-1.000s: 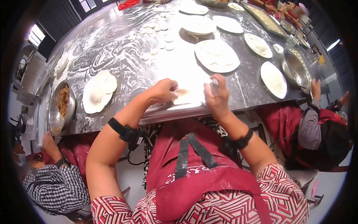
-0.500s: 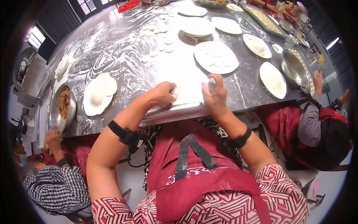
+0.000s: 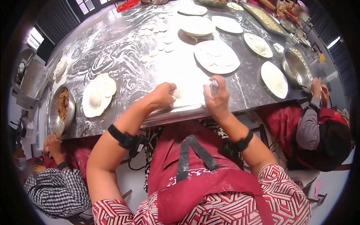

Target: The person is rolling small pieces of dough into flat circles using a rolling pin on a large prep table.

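Observation:
At the front edge of the floured metal table [image 3: 112, 48], my left hand [image 3: 164, 95] pinches the edge of a small round of pale dough [image 3: 178, 98]. My right hand [image 3: 217, 96] is closed around a short rolling pin [image 3: 214, 87], just right of the dough. Glare whitens the table between the two hands, so the dough's outline is faint. Beyond my hands lie small flat dough discs [image 3: 168, 49] in loose rows. A white plate with dough wrappers [image 3: 230, 66] is past my right hand.
At the left are a plate of wrappers [image 3: 90, 107] and a steel bowl with brown filling [image 3: 53, 116]. More white plates [image 3: 275, 77], a steel bowl [image 3: 296, 71] and a long tray [image 3: 264, 18] stand at the right. Co-workers sit on both sides.
The dough shows more clearly beside my left hand. My right hand has barely moved. The right co-worker's hands have come together near the table edge.

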A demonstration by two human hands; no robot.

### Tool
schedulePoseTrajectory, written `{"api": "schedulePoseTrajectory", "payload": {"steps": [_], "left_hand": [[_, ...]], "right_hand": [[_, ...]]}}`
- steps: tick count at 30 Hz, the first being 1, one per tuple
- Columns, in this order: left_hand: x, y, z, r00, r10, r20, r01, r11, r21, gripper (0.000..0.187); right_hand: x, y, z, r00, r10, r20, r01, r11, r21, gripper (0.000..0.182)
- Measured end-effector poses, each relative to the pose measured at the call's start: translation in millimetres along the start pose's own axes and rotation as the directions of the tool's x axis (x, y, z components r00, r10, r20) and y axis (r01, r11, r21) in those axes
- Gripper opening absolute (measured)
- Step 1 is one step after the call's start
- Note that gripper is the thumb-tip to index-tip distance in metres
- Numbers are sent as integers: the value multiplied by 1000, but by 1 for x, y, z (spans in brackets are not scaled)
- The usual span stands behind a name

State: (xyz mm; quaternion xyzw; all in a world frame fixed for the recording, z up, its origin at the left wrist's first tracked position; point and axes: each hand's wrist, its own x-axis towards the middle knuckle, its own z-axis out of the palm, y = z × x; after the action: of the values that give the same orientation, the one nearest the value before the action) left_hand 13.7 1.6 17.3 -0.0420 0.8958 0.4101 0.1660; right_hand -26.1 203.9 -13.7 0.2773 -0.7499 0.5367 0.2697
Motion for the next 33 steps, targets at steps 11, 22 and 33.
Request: {"api": "schedulePoseTrajectory", "payload": {"steps": [11, 22, 33], "left_hand": [[19, -16, -8, 997, 66, -30, -65, 998, 21, 17], [11, 1, 7, 1000, 19, 13, -22, 964, 265, 17], [124, 86, -16, 973, 225, 52, -144, 769, -623, 28]], "right_hand": [[5, 13, 8, 1000, 1, 26, -1, 1000, -11, 33], [-11, -10, -15, 996, 63, 58, -67, 995, 71, 34], [-15, -3, -23, 997, -14, 82, -7, 969, 248, 38]]}}
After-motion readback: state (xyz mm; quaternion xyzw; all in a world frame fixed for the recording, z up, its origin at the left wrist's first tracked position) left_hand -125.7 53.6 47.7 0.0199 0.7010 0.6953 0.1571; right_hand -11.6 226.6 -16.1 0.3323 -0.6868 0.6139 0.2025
